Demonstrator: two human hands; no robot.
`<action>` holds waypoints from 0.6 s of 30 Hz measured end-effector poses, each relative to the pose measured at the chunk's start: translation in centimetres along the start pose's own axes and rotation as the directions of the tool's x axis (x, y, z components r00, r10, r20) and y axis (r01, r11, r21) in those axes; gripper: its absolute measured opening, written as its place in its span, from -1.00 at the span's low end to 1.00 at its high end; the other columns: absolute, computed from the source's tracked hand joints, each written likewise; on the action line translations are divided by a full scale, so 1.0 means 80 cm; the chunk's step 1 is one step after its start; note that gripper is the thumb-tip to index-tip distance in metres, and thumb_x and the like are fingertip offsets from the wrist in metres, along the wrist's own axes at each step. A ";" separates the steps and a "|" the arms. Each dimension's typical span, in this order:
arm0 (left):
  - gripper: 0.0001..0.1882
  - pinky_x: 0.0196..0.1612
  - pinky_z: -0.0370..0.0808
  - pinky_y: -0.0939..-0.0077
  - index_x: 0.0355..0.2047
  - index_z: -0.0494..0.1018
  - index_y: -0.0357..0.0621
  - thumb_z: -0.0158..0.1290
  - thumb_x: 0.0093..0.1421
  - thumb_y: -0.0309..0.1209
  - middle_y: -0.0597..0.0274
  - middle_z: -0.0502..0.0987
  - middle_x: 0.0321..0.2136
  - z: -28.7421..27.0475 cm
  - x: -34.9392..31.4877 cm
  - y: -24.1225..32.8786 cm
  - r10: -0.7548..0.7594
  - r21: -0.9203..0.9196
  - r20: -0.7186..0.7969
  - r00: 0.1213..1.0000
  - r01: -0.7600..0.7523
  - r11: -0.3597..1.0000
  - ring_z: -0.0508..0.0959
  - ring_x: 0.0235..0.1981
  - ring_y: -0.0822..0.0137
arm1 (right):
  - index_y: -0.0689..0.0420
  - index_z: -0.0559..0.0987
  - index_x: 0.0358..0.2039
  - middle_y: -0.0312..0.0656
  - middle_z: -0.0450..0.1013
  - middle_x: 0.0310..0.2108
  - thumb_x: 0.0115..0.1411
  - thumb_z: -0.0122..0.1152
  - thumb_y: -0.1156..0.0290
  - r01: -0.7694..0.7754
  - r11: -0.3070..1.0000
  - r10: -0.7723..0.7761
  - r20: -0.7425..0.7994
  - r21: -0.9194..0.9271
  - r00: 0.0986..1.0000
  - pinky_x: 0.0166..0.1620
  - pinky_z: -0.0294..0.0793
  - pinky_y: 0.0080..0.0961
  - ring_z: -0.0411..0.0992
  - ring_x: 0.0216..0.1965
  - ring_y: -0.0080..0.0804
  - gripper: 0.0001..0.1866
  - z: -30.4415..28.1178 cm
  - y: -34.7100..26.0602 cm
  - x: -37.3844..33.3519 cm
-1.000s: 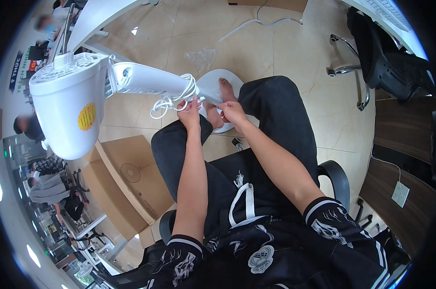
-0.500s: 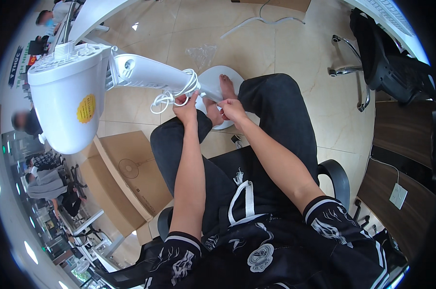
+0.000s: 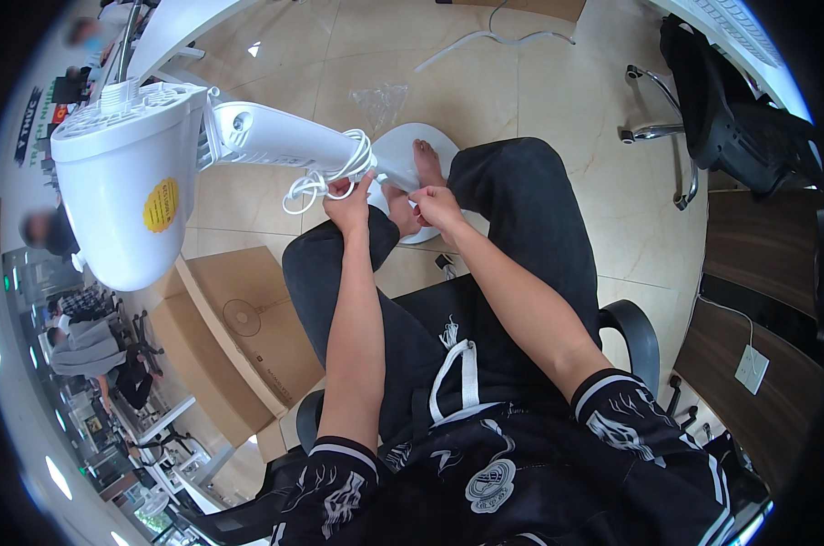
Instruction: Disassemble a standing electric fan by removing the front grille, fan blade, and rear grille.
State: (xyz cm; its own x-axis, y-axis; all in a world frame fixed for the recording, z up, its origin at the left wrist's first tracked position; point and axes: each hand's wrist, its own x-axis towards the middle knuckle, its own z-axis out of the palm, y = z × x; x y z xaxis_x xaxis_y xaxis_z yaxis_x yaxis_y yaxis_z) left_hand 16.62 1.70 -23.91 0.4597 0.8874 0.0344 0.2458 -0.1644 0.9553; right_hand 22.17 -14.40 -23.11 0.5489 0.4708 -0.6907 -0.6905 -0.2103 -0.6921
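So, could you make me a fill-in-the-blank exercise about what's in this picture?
The round sticker on the white plastic housing is ____.
The brown cardboard box bears a line drawing of a ____.
Both bare feet rest on a round, flat base coloured ____.
The person's ____ hand is nearer the looped white cord.

Missing words: yellow; fan; white; left.

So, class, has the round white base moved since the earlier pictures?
No: against the tiled floor, the round white base shows no visible shift in any direction.
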 end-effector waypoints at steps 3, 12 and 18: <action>-0.68 -0.49 0.57 0.57 -0.31 0.48 -0.38 0.34 0.05 -0.42 0.16 0.57 -0.48 -0.006 -0.002 0.003 -0.289 -0.152 0.078 0.954 0.298 0.942 0.57 -0.54 0.43 | 0.16 0.54 -0.40 -0.28 0.45 -0.51 0.23 0.14 0.31 -0.005 1.000 0.004 -0.020 -0.005 1.000 -0.46 0.40 -0.61 0.36 -0.60 -0.59 -0.81 -0.003 -0.001 0.003; -0.67 -0.46 0.60 0.59 -0.34 0.47 -0.36 0.37 0.00 -0.45 0.18 0.56 -0.48 -0.001 0.000 0.006 -0.080 -0.056 0.150 0.986 0.089 0.994 0.55 -0.56 0.44 | 0.17 0.54 -0.40 -0.28 0.45 -0.52 0.22 0.14 0.32 -0.001 1.000 0.002 0.008 -0.018 1.000 -0.48 0.38 -0.62 0.36 -0.60 -0.60 -0.82 0.005 0.002 0.001; -0.64 -0.50 0.60 0.57 -0.32 0.47 -0.42 0.38 -0.04 -0.48 0.10 0.58 -0.47 -0.005 -0.002 0.011 -0.384 -0.257 0.168 0.908 0.416 0.872 0.57 -0.55 0.40 | 0.16 0.53 -0.42 -0.29 0.44 -0.55 0.22 0.16 0.32 0.006 1.000 -0.006 -0.011 0.016 1.000 -0.52 0.38 -0.62 0.36 -0.62 -0.59 -0.82 -0.005 0.004 0.009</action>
State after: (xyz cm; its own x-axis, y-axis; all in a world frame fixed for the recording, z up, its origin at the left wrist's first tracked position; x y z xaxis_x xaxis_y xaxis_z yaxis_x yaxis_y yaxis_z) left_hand 16.41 1.59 -22.96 0.4668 0.7964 -0.3845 0.1867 0.3363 0.9231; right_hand 22.53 -14.45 -23.88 0.5585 0.4624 -0.6887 -0.6944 -0.1935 -0.6930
